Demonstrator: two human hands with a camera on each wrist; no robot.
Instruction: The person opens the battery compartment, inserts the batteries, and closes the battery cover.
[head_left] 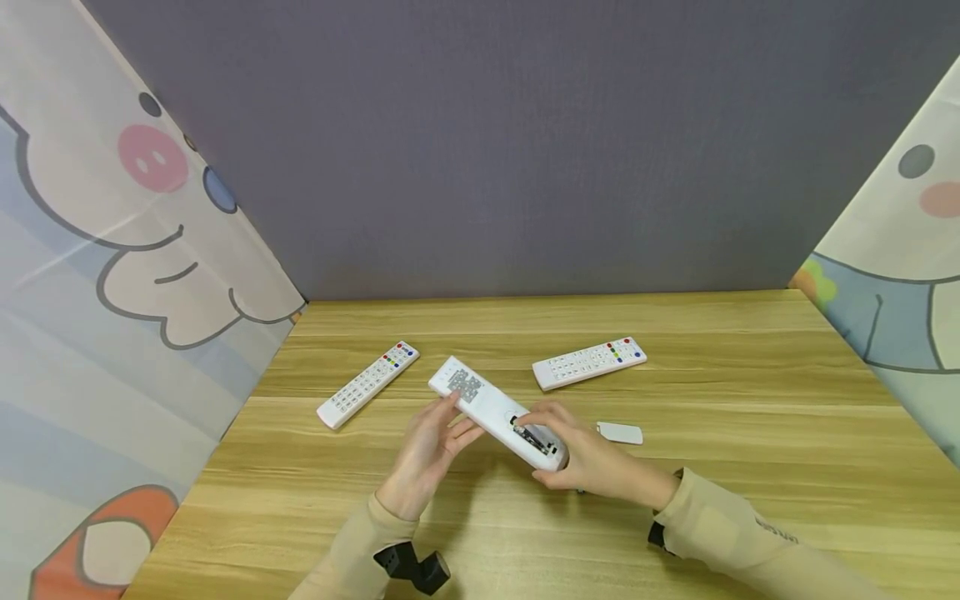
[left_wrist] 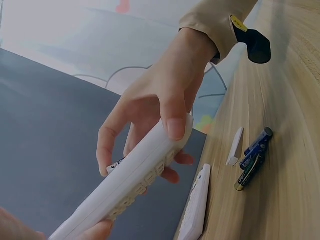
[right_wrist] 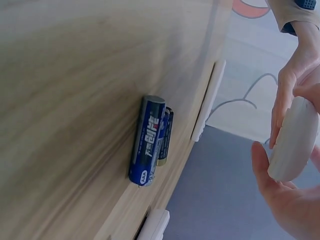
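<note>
A white remote control (head_left: 491, 414) is held tilted above the table, its back up and its battery compartment (head_left: 534, 435) uncovered. My left hand (head_left: 422, 457) grips the remote's far end, the one with the printed label. At the compartment end, my right hand (head_left: 588, 454) clasps the body between thumb and fingers. Its index finger lies at the compartment, where the left wrist view shows the end of a battery (left_wrist: 115, 165) sticking up beside the fingertip. The button side, turned downward, appears in the left wrist view.
Two more white remotes lie button side up, one remote (head_left: 367, 385) at left and another remote (head_left: 589, 363) at the back right. A white battery cover (head_left: 620, 432) rests near the right hand. Several batteries (right_wrist: 148, 142) lie on the wooden table (head_left: 720, 392) beneath that hand.
</note>
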